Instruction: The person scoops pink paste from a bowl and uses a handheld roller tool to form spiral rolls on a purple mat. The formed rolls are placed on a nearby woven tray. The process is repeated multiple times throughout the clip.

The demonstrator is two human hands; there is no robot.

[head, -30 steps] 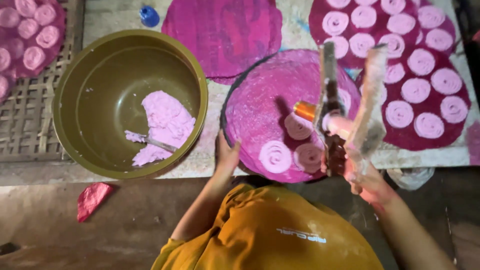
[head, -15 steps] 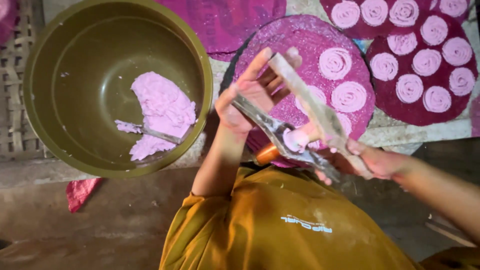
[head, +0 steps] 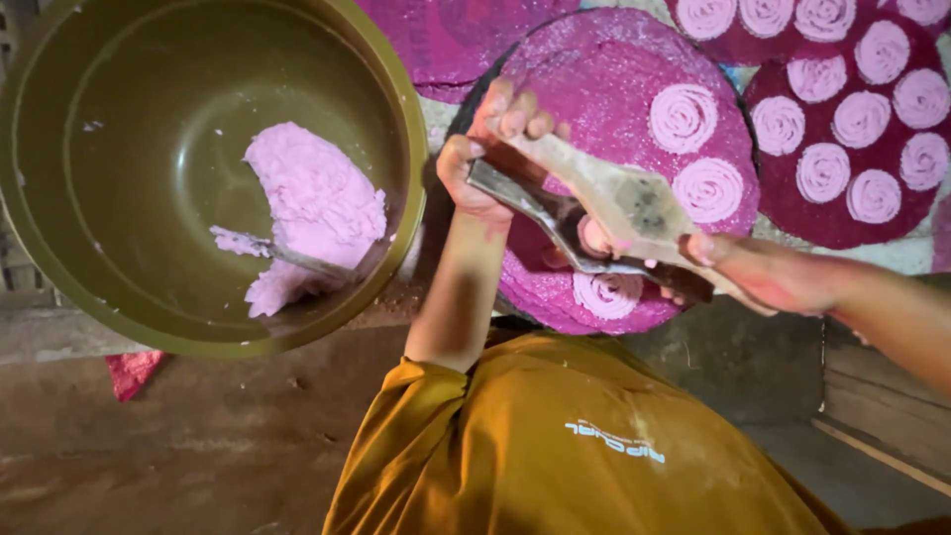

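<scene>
My left hand (head: 487, 157) is closed around one end of a translucent cone-shaped bag (head: 626, 201) and a flat metal tool (head: 555, 220) that lie together across a round pink tray (head: 594, 79). The other end sits in my right hand (head: 755, 273), at the tray's near right edge. Both hands hold the pair just above the tray. Three pink spiral rosettes rest on this tray: one at the far right (head: 684, 117), one below it (head: 708, 188) and one near the front (head: 606, 294), partly hidden by the tool.
A large olive-green bowl (head: 59, 248) on the left holds a lump of pink dough (head: 317, 203) with a spoon (head: 292, 258) stuck in it. A dark red tray (head: 792, 223) with several rosettes lies at the back right. A red rag (head: 134, 372) lies on the floor.
My left hand, with fingers spread half a second ago, has closed on the end of the bag and tool. The pair has tipped from upright to lying across the tray. The view has come closer.
</scene>
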